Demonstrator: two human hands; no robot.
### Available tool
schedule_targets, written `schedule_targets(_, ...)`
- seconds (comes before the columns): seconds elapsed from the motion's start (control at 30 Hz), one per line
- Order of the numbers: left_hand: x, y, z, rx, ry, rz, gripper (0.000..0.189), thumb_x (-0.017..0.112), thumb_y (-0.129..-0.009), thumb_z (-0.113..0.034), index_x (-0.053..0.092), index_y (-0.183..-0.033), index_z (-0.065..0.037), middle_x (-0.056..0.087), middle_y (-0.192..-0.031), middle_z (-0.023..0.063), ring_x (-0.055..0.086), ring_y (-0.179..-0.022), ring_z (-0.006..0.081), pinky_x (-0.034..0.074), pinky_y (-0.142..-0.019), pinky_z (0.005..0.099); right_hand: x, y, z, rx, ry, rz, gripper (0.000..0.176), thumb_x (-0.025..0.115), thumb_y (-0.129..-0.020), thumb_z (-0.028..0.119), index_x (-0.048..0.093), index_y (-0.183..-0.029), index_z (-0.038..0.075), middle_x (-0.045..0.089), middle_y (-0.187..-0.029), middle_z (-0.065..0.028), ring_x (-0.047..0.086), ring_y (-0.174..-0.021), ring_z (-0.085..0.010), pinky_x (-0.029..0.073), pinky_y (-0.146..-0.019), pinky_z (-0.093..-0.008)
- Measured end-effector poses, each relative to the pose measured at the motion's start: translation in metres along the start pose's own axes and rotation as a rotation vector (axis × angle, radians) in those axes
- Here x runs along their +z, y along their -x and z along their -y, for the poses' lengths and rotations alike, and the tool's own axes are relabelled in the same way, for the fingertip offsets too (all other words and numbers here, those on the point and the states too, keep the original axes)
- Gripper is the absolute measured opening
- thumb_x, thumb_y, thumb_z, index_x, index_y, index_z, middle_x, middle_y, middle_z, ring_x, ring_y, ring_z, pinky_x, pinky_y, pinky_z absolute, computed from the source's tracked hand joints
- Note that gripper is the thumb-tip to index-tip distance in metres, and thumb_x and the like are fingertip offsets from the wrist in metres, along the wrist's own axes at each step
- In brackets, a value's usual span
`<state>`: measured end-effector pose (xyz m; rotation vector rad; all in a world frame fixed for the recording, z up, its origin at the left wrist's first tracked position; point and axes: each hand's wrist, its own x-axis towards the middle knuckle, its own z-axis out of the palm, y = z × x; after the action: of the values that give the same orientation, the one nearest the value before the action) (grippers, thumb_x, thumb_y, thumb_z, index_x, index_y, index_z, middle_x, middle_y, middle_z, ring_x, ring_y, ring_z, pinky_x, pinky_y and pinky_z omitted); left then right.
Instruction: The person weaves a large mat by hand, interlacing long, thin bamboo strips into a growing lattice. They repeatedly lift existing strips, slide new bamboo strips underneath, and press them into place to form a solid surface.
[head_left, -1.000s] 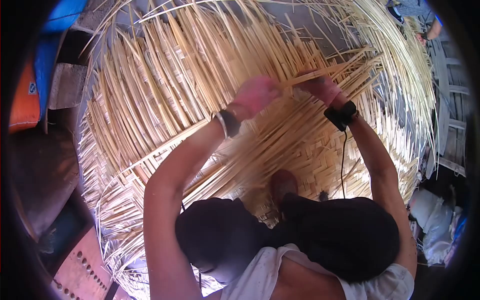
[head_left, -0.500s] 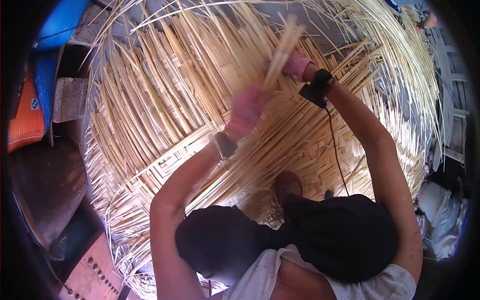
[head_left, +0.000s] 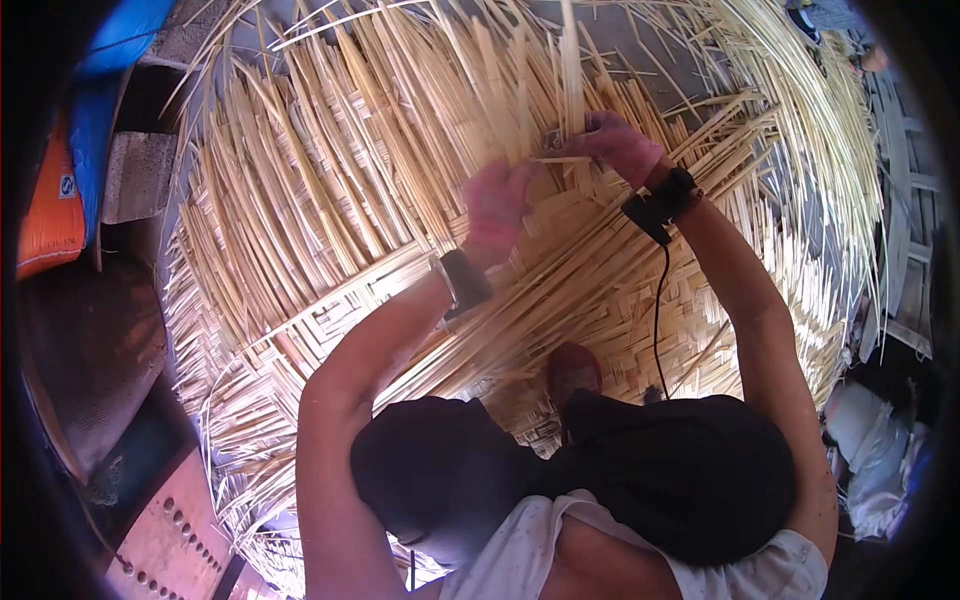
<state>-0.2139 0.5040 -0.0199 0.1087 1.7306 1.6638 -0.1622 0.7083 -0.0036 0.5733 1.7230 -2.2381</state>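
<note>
Pale bamboo strips are woven into a large mat (head_left: pixel 700 310) spread beneath me. My left hand (head_left: pixel 497 208), in a pink glove, is closed around strips at the inner edge of a long parallel row; the strips above it are blurred. To its right, my right hand (head_left: pixel 620 146), also gloved in pink, grips a strip (head_left: pixel 571 70) that stands up from the weave. A short light piece (head_left: pixel 560 160) runs crosswise between the two hands. The right fingertips are partly hidden by the strips.
My shoe (head_left: pixel 574 372) rests on the woven part. Loose strip ends (head_left: pixel 800 120) fan out at the upper right. At the left are a concrete block (head_left: pixel 138 178), an orange bag (head_left: pixel 52 222) and a blue one (head_left: pixel 125 35). Plastic bags (head_left: pixel 878 450) lie at the right.
My hands have moved apart, the right one lower and to the right. The strip that slanted between them no longer does; strips now rise upright by both hands.
</note>
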Motion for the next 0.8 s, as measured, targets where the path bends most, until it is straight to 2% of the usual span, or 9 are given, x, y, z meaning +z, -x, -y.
schedule_targets(0.27, 0.001, -0.011, 0.004, -0.038, -0.070, -0.033, 0.017, 0.059, -0.084, -0.021, 0.062, -0.080, -0.005, 0.054, -0.061, 0.0021, 0.053, -0.059, 0.0105, 0.044, -0.048, 0.0260, 0.002, 0.009, -0.004, -0.022, -0.106, 0.033, 0.032, 0.062, -0.079, 0.010, 0.059, -0.108, -0.002, 0.063, -0.102, -0.0085, 0.059, -0.092, -0.0143, 0.046, -0.081, -0.0251)
schedule_targets(0.37, 0.009, -0.026, 0.006, 0.565, -1.086, 0.275, 0.017, 0.056, -0.085, -0.019, 0.063, -0.084, -0.004, 0.060, -0.065, 0.0064, 0.057, -0.060, 0.0151, 0.046, -0.053, 0.0285, 0.004, 0.010, -0.003, 0.012, -0.112, -0.049, 0.028, 0.062, -0.079, 0.011, 0.061, -0.104, -0.001, 0.063, -0.104, -0.0087, 0.060, -0.092, -0.0151, 0.046, -0.081, -0.0248)
schedule_targets(0.47, 0.010, -0.033, -0.019, 0.286, -0.979, 0.369, 0.022, 0.053, -0.084, -0.024, 0.065, -0.086, -0.005, 0.061, -0.070, 0.0134, 0.061, -0.070, 0.0291, 0.048, -0.068, 0.0396, -0.007, 0.014, -0.012, -0.191, -0.009, -0.285, 0.023, 0.062, -0.080, 0.013, 0.063, -0.099, 0.000, 0.064, -0.104, -0.0072, 0.061, -0.091, -0.0149, 0.048, -0.078, -0.0254)
schedule_targets(0.57, -0.002, -0.023, -0.022, -0.021, -0.516, 0.345, 0.024, 0.054, -0.085, -0.026, 0.065, -0.095, -0.007, 0.062, -0.077, 0.0119, 0.059, -0.074, 0.0304, 0.048, -0.067, 0.0401, -0.020, 0.022, -0.062, -0.454, 0.248, -0.472, 0.021, 0.059, -0.082, 0.014, 0.065, -0.100, 0.005, 0.065, -0.104, -0.0065, 0.062, -0.092, -0.0172, 0.049, -0.075, -0.0271)
schedule_targets(0.6, -0.006, -0.020, -0.010, 0.204, -0.480, 0.246, 0.023, 0.055, -0.084, -0.023, 0.063, -0.098, -0.007, 0.062, -0.080, 0.0130, 0.059, -0.075, 0.0304, 0.048, -0.068, 0.0390, -0.022, 0.025, -0.073, -0.529, 0.362, -0.523, 0.021, 0.058, -0.083, 0.014, 0.066, -0.101, 0.007, 0.065, -0.104, -0.0065, 0.062, -0.092, -0.0185, 0.050, -0.074, -0.0278)
schedule_targets(0.67, -0.014, -0.013, 0.026, 0.642, -0.396, 0.056, 0.026, 0.058, -0.083, -0.018, 0.061, -0.106, -0.006, 0.063, -0.086, 0.0152, 0.060, -0.076, 0.0305, 0.049, -0.069, 0.0366, -0.019, 0.036, -0.054, -0.208, 0.818, -0.574, 0.021, 0.055, -0.085, 0.016, 0.066, -0.102, 0.012, 0.064, -0.107, -0.0082, 0.062, -0.094, -0.0230, 0.050, -0.076, -0.0295)
schedule_targets(0.7, -0.019, -0.004, 0.022, 0.708, -0.549, 0.004, 0.028, 0.060, -0.081, -0.018, 0.060, -0.107, -0.007, 0.062, -0.089, 0.0144, 0.059, -0.080, 0.0296, 0.048, -0.071, 0.0362, -0.015, 0.041, -0.040, -0.037, 1.035, -0.590, 0.021, 0.054, -0.086, 0.016, 0.066, -0.102, 0.015, 0.063, -0.108, -0.0090, 0.062, -0.095, -0.0253, 0.050, -0.077, -0.0304)
schedule_targets(0.77, -0.031, 0.016, 0.005, 0.839, -0.857, -0.116, 0.033, 0.063, -0.078, -0.017, 0.058, -0.109, -0.008, 0.060, -0.097, 0.0127, 0.057, -0.087, 0.0279, 0.046, -0.076, 0.0354, -0.002, 0.050, -0.010, -0.043, 0.995, -0.520, 0.019, 0.053, -0.085, 0.019, 0.067, -0.099, 0.016, 0.064, -0.103, -0.0108, 0.061, -0.091, -0.0288, 0.049, -0.078, -0.0319)
schedule_targets(0.8, -0.036, 0.021, 0.008, 0.756, -0.923, -0.095, 0.036, 0.065, -0.076, -0.019, 0.057, -0.109, -0.009, 0.058, -0.099, 0.0121, 0.055, -0.090, 0.0285, 0.045, -0.078, 0.0359, 0.002, 0.051, -0.003, -0.049, 0.979, -0.482, 0.019, 0.053, -0.085, 0.021, 0.067, -0.097, 0.017, 0.064, -0.100, -0.0117, 0.061, -0.089, -0.0306, 0.049, -0.079, -0.0327)
